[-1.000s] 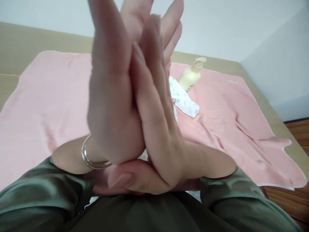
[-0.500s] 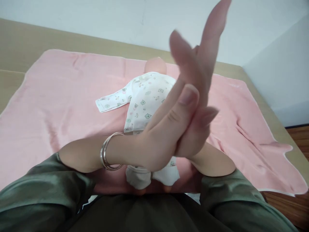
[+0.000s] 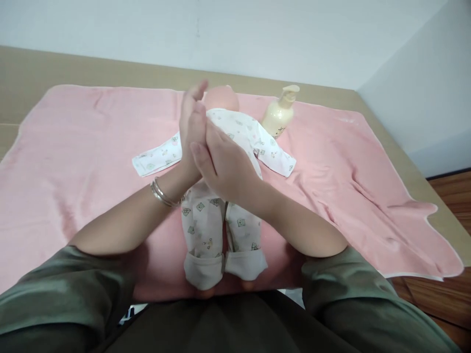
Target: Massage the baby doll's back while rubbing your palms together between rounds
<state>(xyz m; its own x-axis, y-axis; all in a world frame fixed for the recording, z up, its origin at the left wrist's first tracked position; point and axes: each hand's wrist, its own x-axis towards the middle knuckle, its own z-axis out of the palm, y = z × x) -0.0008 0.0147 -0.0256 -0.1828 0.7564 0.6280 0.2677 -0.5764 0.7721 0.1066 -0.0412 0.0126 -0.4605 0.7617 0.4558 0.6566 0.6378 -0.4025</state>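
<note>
My left hand (image 3: 191,127), with silver bangles (image 3: 159,192) on its wrist, is raised with fingers stretched upward. My right hand (image 3: 233,169) lies palm to palm against it, its fingers stretched flat and its thumb crossing toward my left hand. No object shows between the palms, though their inner sides are hidden. Below them a baby doll (image 3: 221,98) lies on its back, its face and chest partly covered by my hands. It wears a white printed top (image 3: 237,121) and matching trousers (image 3: 203,225) with pale turned-up cuffs.
A cream pump bottle (image 3: 278,115) stands beyond the doll's sleeve on the right. Under everything is a pink blanket (image 3: 103,132), wrinkled on the right, on a light wooden tabletop (image 3: 121,63). A white wall (image 3: 147,29) rises behind. Wooden floor (image 3: 451,196) shows at the right.
My joined hands have moved left, down and away from the camera, from a twisted clasp to palms together. The bottle and the doll's right-side sleeve have come into view.
</note>
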